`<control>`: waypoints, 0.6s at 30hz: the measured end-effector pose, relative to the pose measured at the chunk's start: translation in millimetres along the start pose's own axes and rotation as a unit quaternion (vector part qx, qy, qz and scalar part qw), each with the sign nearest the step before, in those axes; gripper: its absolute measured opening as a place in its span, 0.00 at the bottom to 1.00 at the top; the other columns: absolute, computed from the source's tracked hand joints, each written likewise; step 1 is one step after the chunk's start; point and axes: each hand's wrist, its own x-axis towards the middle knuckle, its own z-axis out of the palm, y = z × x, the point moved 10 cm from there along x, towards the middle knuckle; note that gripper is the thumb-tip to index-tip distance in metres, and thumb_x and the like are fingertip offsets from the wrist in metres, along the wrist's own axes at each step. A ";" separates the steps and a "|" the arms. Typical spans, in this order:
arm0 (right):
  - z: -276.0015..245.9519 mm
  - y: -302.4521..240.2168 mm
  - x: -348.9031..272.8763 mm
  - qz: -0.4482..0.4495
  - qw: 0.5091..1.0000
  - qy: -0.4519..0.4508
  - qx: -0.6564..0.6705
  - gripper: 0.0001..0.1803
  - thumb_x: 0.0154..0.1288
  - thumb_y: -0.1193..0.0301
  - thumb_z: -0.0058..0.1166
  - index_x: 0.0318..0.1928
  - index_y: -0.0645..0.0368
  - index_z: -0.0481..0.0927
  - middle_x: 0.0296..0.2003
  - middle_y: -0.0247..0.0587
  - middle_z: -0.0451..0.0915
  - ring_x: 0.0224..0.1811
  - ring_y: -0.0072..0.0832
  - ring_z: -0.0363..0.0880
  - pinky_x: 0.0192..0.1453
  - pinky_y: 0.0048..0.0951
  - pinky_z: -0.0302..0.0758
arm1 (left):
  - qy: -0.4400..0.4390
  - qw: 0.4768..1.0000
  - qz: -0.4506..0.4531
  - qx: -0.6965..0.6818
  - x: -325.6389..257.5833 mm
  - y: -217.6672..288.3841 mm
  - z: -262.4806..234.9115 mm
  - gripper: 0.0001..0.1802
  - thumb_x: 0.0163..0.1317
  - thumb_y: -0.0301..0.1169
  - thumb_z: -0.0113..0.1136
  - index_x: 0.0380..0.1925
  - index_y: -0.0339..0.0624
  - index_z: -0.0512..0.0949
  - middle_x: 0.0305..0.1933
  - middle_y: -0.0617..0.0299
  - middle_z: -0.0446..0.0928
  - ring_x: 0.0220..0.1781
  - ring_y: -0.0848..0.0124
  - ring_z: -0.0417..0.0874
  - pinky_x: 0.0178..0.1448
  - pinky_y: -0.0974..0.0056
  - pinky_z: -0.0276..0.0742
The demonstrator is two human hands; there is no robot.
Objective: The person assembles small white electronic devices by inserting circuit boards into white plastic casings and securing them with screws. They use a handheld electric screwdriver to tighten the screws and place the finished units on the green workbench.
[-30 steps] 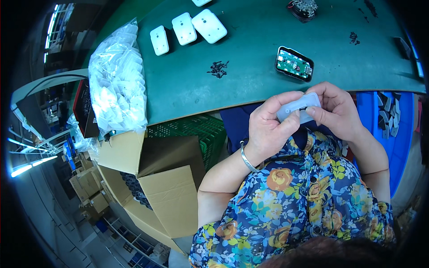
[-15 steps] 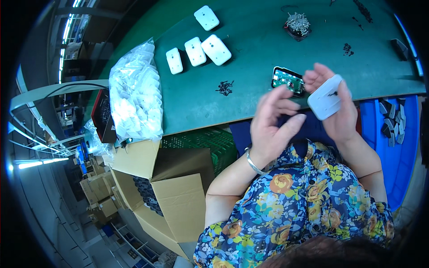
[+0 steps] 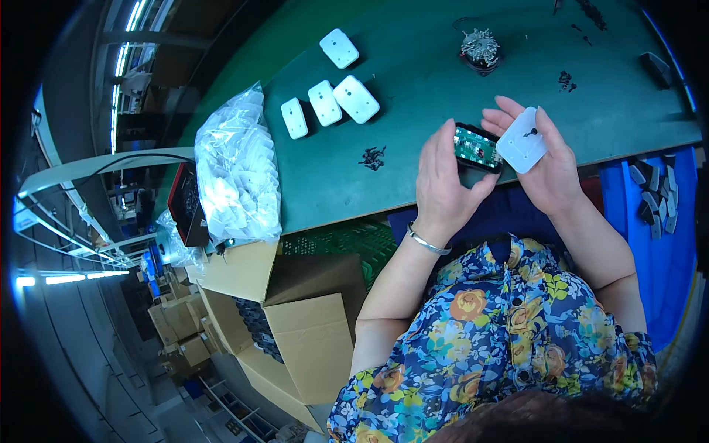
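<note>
My right hand [image 3: 545, 164] holds a white plastic cover plate [image 3: 521, 140] flat on its palm, with a small black screw lying on the plate. My left hand [image 3: 446, 186] grips a black housing with a green circuit board [image 3: 477, 146] at the near edge of the green table [image 3: 413, 96]. The two parts sit side by side, almost touching. A bracelet circles my left wrist.
Three white covers [image 3: 325, 107] lie in a row on the table, a fourth [image 3: 339, 48] farther back. Black screws [image 3: 372, 156] are scattered nearby. A clear bag of white parts [image 3: 236, 173] rests at the left edge, cardboard boxes [image 3: 295, 317] below. A blue bin [image 3: 657, 207] holds grey pieces.
Both hands rose from my lap to the table edge. The white cover went into my right palm, and my left hand took hold of the circuit board housing.
</note>
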 end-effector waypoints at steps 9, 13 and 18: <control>20.2 -0.1 -22.1 0.019 0.996 -0.010 0.089 0.29 0.70 0.55 0.29 0.59 0.69 0.58 0.52 0.50 0.70 0.56 0.33 0.67 0.61 0.34 0.63 | -0.048 0.946 -0.107 -0.303 -14.3 2.9 19.3 0.39 0.48 0.25 0.66 0.59 0.37 0.58 0.52 0.55 0.67 0.53 0.68 0.71 0.56 0.66 0.69; 20.0 -6.3 -24.8 0.031 0.992 -0.009 0.124 0.29 0.70 0.56 0.31 0.58 0.69 0.59 0.53 0.50 0.70 0.56 0.33 0.67 0.61 0.33 0.63 | -0.032 0.851 -0.178 -0.493 -20.5 -3.7 25.2 0.38 0.49 0.23 0.65 0.60 0.38 0.58 0.52 0.56 0.68 0.53 0.69 0.71 0.57 0.65 0.69; 16.0 5.2 -25.4 0.055 0.990 -0.016 0.132 0.27 0.70 0.57 0.33 0.58 0.69 0.61 0.53 0.51 0.69 0.56 0.33 0.67 0.61 0.32 0.63 | -0.001 0.737 -0.222 -0.639 -25.5 -18.6 26.0 0.38 0.52 0.27 0.64 0.61 0.40 0.55 0.52 0.58 0.68 0.52 0.68 0.73 0.57 0.63 0.71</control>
